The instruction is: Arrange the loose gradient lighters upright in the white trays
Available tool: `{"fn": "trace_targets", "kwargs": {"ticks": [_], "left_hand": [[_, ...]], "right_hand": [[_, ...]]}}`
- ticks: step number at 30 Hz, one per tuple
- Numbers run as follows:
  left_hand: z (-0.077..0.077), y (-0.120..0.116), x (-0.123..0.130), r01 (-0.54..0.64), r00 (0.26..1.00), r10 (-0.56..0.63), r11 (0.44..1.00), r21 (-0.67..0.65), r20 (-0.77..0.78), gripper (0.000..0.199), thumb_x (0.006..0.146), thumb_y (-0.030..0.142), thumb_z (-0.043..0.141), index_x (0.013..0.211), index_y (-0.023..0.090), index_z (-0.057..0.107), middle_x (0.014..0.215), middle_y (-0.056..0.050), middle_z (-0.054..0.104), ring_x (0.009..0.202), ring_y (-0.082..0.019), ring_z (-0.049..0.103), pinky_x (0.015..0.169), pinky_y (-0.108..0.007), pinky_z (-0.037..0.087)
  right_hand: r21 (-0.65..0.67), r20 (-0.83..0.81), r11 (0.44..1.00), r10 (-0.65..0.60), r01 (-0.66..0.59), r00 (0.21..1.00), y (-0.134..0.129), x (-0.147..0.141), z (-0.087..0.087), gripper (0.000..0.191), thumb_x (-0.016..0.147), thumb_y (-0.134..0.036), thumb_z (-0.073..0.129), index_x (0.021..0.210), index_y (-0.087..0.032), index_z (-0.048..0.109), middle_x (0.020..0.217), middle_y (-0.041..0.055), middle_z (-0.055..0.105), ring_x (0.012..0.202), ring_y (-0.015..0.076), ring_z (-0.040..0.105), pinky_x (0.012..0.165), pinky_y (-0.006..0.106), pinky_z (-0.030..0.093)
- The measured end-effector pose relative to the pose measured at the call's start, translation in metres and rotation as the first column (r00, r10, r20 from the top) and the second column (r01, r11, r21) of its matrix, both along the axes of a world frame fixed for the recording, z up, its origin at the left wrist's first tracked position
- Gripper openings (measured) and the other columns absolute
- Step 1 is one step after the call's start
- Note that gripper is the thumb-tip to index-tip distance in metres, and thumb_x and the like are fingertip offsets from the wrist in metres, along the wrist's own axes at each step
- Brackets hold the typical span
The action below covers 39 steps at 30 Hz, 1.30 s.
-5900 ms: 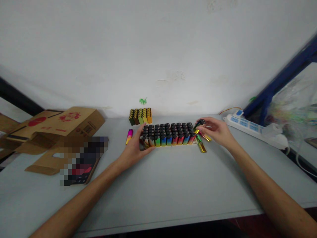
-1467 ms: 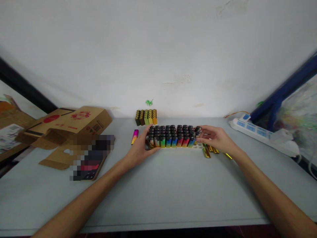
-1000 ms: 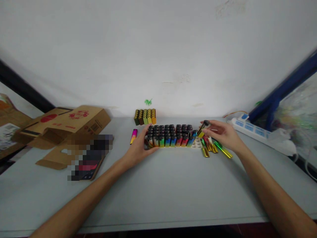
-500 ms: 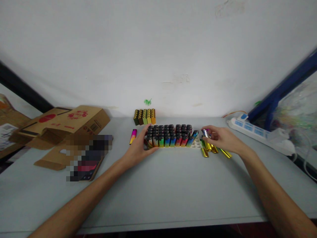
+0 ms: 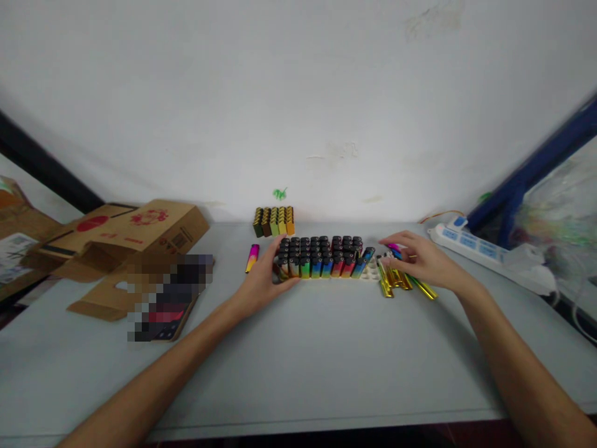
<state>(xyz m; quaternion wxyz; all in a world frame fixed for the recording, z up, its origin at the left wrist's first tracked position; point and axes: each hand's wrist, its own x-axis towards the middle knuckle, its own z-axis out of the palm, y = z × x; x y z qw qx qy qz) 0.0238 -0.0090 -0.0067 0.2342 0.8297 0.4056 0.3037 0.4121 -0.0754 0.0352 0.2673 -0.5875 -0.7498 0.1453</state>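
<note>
Several lighters with black tops and rainbow-coloured bodies stand upright in rows in a white tray (image 5: 370, 272). At the tray's right end, one blue lighter (image 5: 368, 255) leans to the right. My left hand (image 5: 263, 274) is closed round the left end of the block, thumb in front and fingers behind. To the right of the tray, my right hand (image 5: 413, 256) pinches a shiny purple and blue lighter (image 5: 394, 248), partly covered by the fingers. Below that hand lie several loose gold lighters (image 5: 387, 286). A pink and yellow lighter (image 5: 252, 257) lies left of the tray.
Against the wall stands a block of gold-topped lighters (image 5: 274, 222). On the left are an opened cardboard box (image 5: 153, 224) and a blurred-out phone (image 5: 172, 305). A white power strip (image 5: 485, 249) with plugs and a cable lies on the right of the table (image 5: 326, 354).
My right hand has shifted slightly, and the lighter in its fingers shows purple and blue at a different angle. My left hand stays on the tray's left end.
</note>
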Motion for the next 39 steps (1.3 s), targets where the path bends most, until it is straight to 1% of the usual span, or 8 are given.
{"fn": "trace_targets", "kwargs": {"ticks": [3,8,12,16,25,29,34,39], "left_hand": [[0.0,0.0,0.0,-0.005,1.0,0.005,1.0,0.005,-0.005,0.097,0.083,0.033,0.08,0.162,0.021,0.026,0.161,-0.016,0.047,0.143,-0.036,0.052,0.114,-0.052,0.05],[-0.001,0.0,0.0,0.002,1.0,-0.002,1.0,0.014,-0.005,0.098,0.083,0.033,0.08,0.163,0.022,0.024,0.16,-0.015,0.048,0.144,-0.036,0.052,0.116,-0.052,0.049],[0.0,0.0,0.0,-0.002,1.0,0.002,1.0,0.01,-0.009,0.097,0.084,0.034,0.08,0.162,0.021,0.025,0.161,-0.016,0.047,0.147,-0.035,0.049,0.122,-0.053,0.043],[0.0,0.0,0.0,0.002,1.0,-0.002,1.0,0.008,-0.007,0.096,0.084,0.034,0.079,0.162,0.022,0.026,0.161,-0.016,0.047,0.148,-0.035,0.048,0.123,-0.054,0.041],[-0.001,0.0,0.0,0.001,1.0,-0.001,1.0,0.004,0.001,0.095,0.083,0.033,0.08,0.161,0.02,0.027,0.162,-0.016,0.046,0.147,-0.035,0.049,0.121,-0.052,0.045],[-0.001,0.0,0.0,0.001,1.0,-0.001,1.0,0.006,-0.004,0.096,0.084,0.034,0.08,0.162,0.021,0.026,0.162,-0.015,0.047,0.147,-0.035,0.049,0.119,-0.05,0.048],[-0.001,0.0,0.0,0.003,1.0,-0.003,1.0,0.006,-0.003,0.095,0.083,0.033,0.08,0.162,0.022,0.027,0.162,-0.015,0.046,0.146,-0.036,0.049,0.116,-0.051,0.05],[-0.001,0.0,0.001,0.003,1.0,-0.003,1.0,0.0,0.012,0.097,0.083,0.032,0.08,0.163,0.022,0.025,0.162,-0.014,0.047,0.147,-0.034,0.049,0.121,-0.052,0.045]], "right_hand": [[0.008,-0.164,1.0,0.024,-0.023,0.986,-0.001,-0.008,-0.001,0.052,0.092,-0.061,0.068,0.126,-0.022,0.072,0.11,0.0106,0.073,0.057,0.0133,0.053,0.05,0.03,0.046],[-0.066,-0.222,0.997,0.032,-0.048,0.974,0.002,-0.028,-0.014,0.048,0.094,-0.058,0.067,0.125,-0.021,0.073,0.059,-0.0024,0.06,0.048,0.0137,0.047,0.046,0.028,0.037],[0.008,-0.305,0.999,-0.028,0.032,0.952,0.007,-0.031,-0.022,0.045,0.092,-0.057,0.07,0.114,-0.018,0.076,0.073,0.0035,0.071,0.057,0.0167,0.06,0.056,0.031,0.05],[0.059,-0.463,0.987,-0.108,0.152,0.88,0.008,-0.021,-0.016,0.048,0.091,-0.057,0.07,0.12,-0.019,0.073,0.081,0.0043,0.071,0.063,0.0173,0.063,0.059,0.031,0.055],[0.009,0.042,0.992,-0.126,0.126,0.991,0.003,0.001,-0.006,0.038,0.095,-0.046,0.058,0.111,-0.018,0.079,0.093,0.0105,0.081,0.076,0.0269,0.075,0.075,0.041,0.061],[-0.003,0.188,0.998,-0.064,0.066,0.98,0.004,0.002,-0.006,0.041,0.097,-0.045,0.056,0.111,-0.016,0.079,0.082,0.0095,0.08,0.065,0.0237,0.072,0.064,0.035,0.056],[0.033,0.236,0.999,-0.026,0.019,0.971,0.005,0.003,-0.003,0.04,0.098,-0.048,0.056,0.106,-0.016,0.08,0.071,0.0074,0.074,0.061,0.0218,0.067,0.06,0.033,0.05],[0.106,0.073,0.994,-0.024,0.016,0.997,0.001,-0.012,-0.001,0.043,0.1,-0.051,0.057,0.116,-0.017,0.076,0.093,0.0104,0.074,0.066,0.0192,0.063,0.064,0.034,0.054]]}}
